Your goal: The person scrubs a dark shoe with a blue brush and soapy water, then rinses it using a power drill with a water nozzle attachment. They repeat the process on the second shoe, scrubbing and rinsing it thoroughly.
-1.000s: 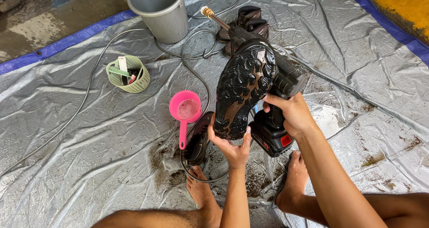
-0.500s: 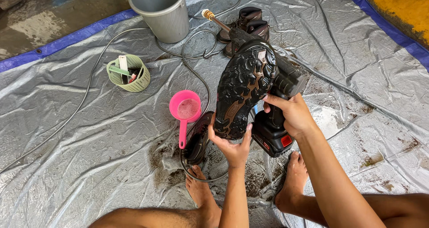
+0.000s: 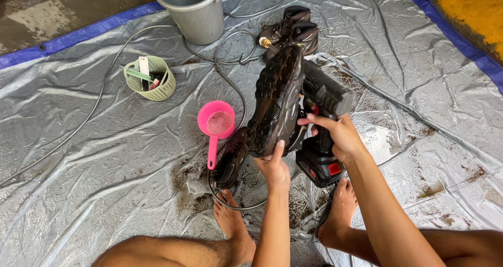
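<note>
Shoe [image 3: 276, 102], dark and muddy, stays raised sole-out over the silver tarp [image 3: 94, 157], little changed from a second ago. Left hand [image 3: 273, 168] cups its heel in a closed grip. Right hand [image 3: 338, 136], at 3 o'clock, wraps the cordless sprayer [image 3: 322, 136]. Pink scoop [image 3: 216, 125] lies at 9 o'clock, grey bucket [image 3: 195, 10] at 11.
</note>
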